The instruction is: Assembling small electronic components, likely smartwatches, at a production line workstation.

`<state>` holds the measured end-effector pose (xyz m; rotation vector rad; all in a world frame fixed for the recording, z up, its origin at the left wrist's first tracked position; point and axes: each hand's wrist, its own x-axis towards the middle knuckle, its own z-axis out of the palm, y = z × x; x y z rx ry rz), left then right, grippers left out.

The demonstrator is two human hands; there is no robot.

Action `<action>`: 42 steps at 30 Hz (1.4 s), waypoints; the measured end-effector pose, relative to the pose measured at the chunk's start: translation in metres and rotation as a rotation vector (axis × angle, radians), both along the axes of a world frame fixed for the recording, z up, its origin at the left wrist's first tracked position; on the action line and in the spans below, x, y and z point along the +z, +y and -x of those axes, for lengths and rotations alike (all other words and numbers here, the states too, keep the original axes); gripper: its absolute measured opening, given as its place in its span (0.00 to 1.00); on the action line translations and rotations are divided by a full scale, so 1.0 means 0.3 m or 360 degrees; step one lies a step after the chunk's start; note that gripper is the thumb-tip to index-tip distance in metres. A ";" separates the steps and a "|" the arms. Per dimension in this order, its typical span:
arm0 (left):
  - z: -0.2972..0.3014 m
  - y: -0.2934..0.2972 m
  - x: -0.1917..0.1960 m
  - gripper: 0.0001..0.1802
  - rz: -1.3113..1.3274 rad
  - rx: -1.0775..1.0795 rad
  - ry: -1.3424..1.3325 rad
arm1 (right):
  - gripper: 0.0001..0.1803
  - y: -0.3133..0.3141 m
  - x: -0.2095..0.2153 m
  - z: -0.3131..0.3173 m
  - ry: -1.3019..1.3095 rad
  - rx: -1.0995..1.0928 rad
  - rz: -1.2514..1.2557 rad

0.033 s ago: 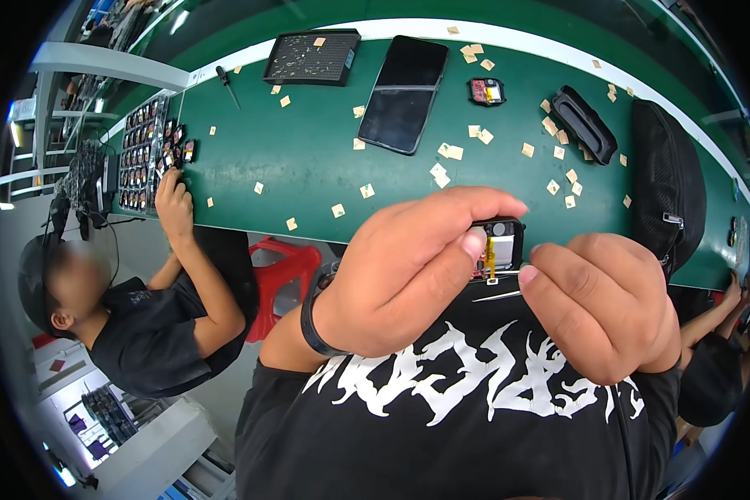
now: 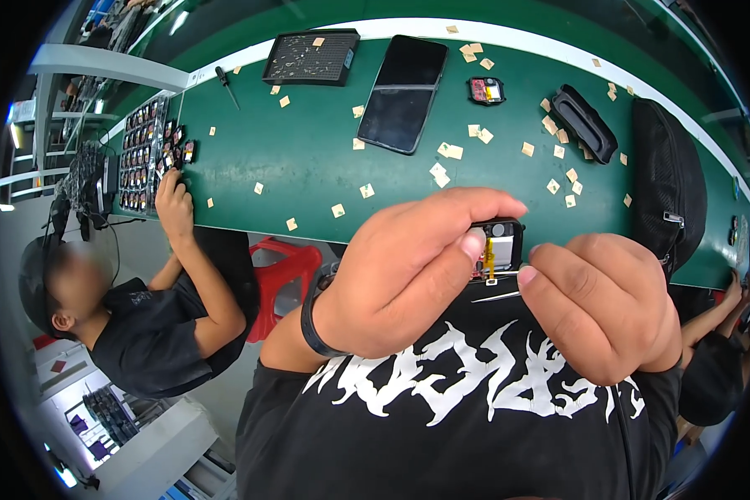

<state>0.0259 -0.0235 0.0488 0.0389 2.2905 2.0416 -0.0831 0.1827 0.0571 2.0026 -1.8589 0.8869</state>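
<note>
My left hand (image 2: 417, 271) grips a small open watch case (image 2: 505, 247) between thumb and fingers. Inside its black frame I see a silver-white block, a yellow ribbon strip and a bit of red board. A tiny white piece (image 2: 492, 282) sits at the end of the yellow strip, at the case's near edge. My right hand (image 2: 604, 296) is closed in a pinch around thin metal tweezers (image 2: 498, 297), whose tips point left, close to that white piece. The fingers hide most of the tweezers, and my left thumb covers part of the case.
On the green table (image 2: 300, 175) lie a dark phone (image 2: 402, 94), another open watch case (image 2: 486, 91), a black tray (image 2: 312, 57), a screwdriver (image 2: 226, 83), a black holder (image 2: 584, 125), a black pouch (image 2: 668, 179) and scattered paper squares. A co-worker's hand (image 2: 174, 204) touches small units at left.
</note>
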 end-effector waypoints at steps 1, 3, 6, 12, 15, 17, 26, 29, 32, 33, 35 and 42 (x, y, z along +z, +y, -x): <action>0.000 0.000 0.001 0.21 0.0001 -0.0007 -0.0004 | 0.17 0.001 -0.002 -0.001 -0.0004 -0.0007 0.0001; -0.001 -0.003 0.003 0.21 0.0066 -0.0014 -0.0053 | 0.16 0.002 -0.006 -0.001 0.0087 -0.0016 0.0001; -0.001 0.005 -0.014 0.21 0.0063 0.0047 0.0059 | 0.15 -0.001 -0.005 -0.019 0.0245 -0.0100 0.0032; 0.002 0.001 -0.017 0.20 0.0085 0.0041 0.0140 | 0.15 -0.003 -0.023 -0.033 0.0266 -0.0113 0.0071; 0.000 0.003 -0.004 0.20 0.0083 0.0059 0.0080 | 0.16 -0.005 -0.028 -0.026 0.0192 -0.0075 0.0080; -0.001 0.005 -0.023 0.20 0.0070 0.0065 0.0123 | 0.16 -0.005 -0.033 -0.022 0.0168 -0.0052 0.0087; -0.003 -0.015 -0.034 0.20 0.0136 -0.0019 0.0161 | 0.18 -0.002 -0.039 -0.003 -0.0029 0.0060 0.0042; -0.002 -0.023 -0.031 0.20 0.0229 -0.0085 0.0249 | 0.18 -0.003 -0.039 0.006 -0.0085 0.0114 0.0029; -0.001 -0.031 -0.062 0.19 0.0266 -0.0132 0.0400 | 0.18 -0.001 -0.034 0.010 -0.0081 0.0150 -0.0003; 0.001 -0.033 -0.074 0.19 0.0294 -0.0148 0.0522 | 0.18 0.000 -0.034 0.010 -0.0052 0.0162 -0.0024; 0.003 -0.035 -0.075 0.19 0.0290 -0.0155 0.0495 | 0.18 0.000 -0.037 0.012 -0.0037 0.0150 -0.0024; 0.003 -0.028 -0.071 0.18 0.0224 -0.0099 0.0416 | 0.16 0.001 -0.045 -0.019 0.0179 -0.0021 0.0025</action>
